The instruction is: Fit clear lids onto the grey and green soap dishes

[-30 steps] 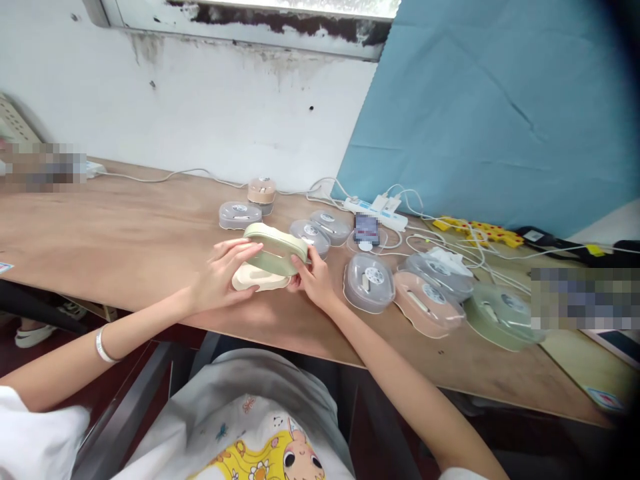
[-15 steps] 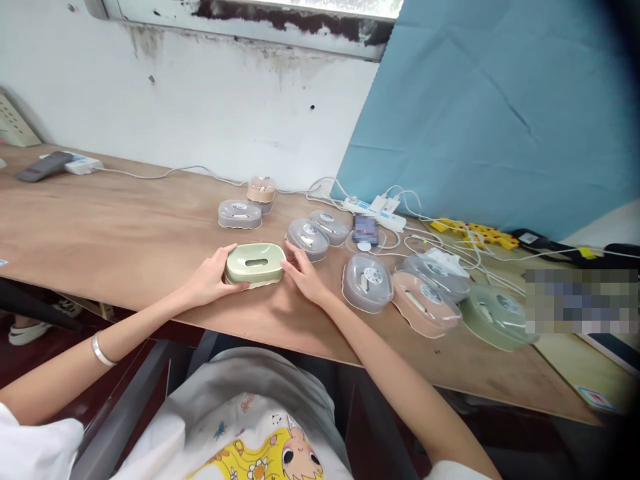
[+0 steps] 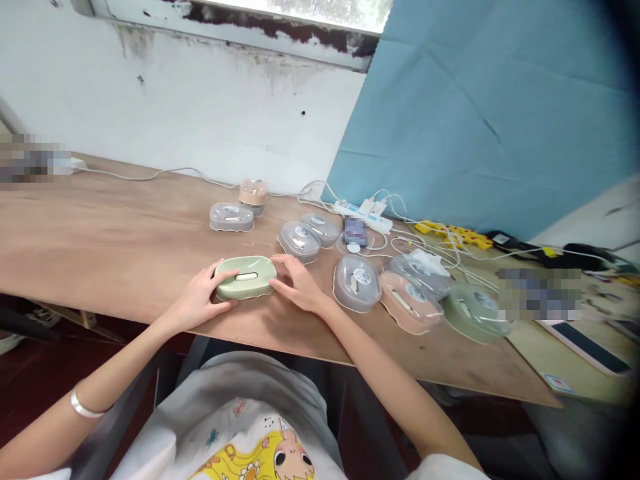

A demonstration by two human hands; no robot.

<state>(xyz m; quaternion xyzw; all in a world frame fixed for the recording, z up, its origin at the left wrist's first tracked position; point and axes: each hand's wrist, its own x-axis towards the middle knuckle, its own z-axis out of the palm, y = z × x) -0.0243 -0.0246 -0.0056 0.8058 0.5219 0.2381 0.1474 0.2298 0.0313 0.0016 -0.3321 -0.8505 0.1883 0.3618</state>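
A small light-green oval box (image 3: 253,288) with a glossy lid stands on the table in front of me. Its lid has a long slot, with a pale oblong piece showing in it. My left hand (image 3: 200,300) grips the left end, one finger lying on top of the lid near the slot and the thumb low at the front. Around the right end, my right hand (image 3: 300,283) holds the box with thumb and fingers; some fingertips are hidden behind it.
Similar boxes under clear covers surround the spot: grey (image 3: 231,217), peach (image 3: 253,192), another grey (image 3: 357,285), peach (image 3: 411,303) and green (image 3: 475,313). Behind lie a power strip (image 3: 363,217) and white cables. The brown tabletop (image 3: 125,240) stretches left.
My left finger has come up onto the lid. The slot looked dark before; a pale piece now shows in it. The camera view has shifted slightly.
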